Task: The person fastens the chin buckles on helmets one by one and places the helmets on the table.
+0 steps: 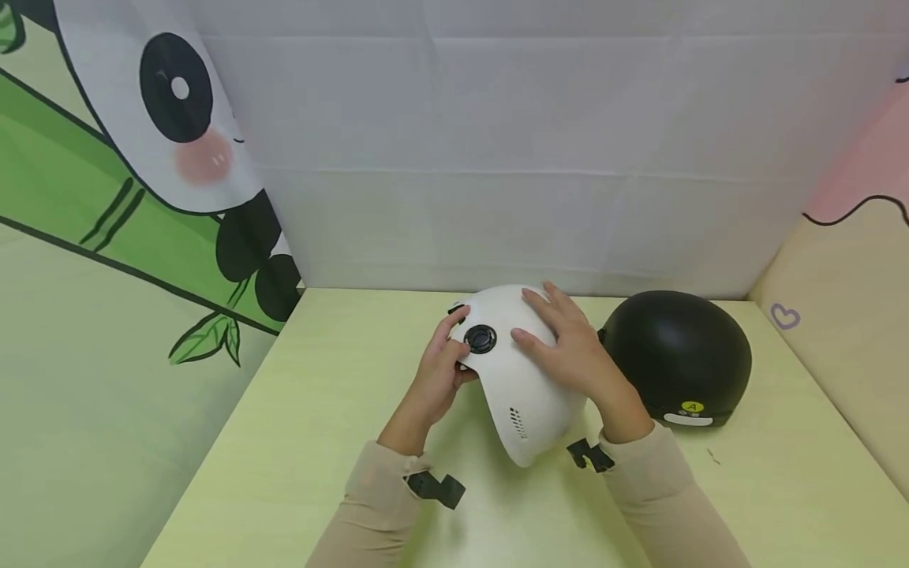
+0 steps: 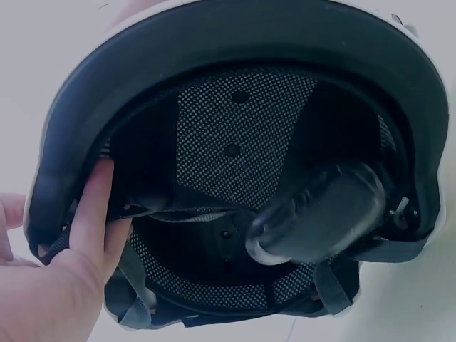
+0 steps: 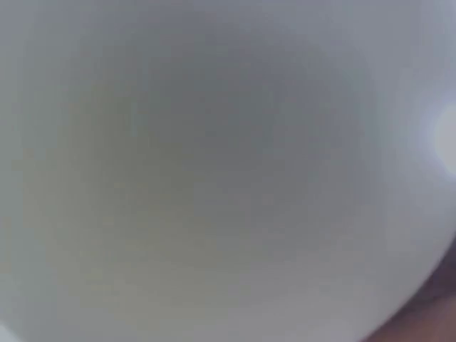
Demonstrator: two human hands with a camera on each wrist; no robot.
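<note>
A white helmet [image 1: 521, 386] is held tilted above the table, its side with a round black fitting [image 1: 480, 339] facing up. My left hand [image 1: 435, 375] grips its left edge, thumb outside by the fitting. In the left wrist view the fingers [image 2: 94, 214] reach inside against the dark lining [image 2: 235, 128]. Straps [image 2: 331, 285] and a blurred black rounded pad [image 2: 320, 214] show in the opening. My right hand [image 1: 571, 347] rests on the shell with fingers spread. The blurred pale shell [image 3: 214, 171] fills most of the right wrist view.
A black helmet [image 1: 675, 355] with a yellow "A" sticker stands right of the white one, close to my right forearm. The pale yellow table [image 1: 319, 394] meets a white curtain [image 1: 497, 158] behind and printed panels at both sides.
</note>
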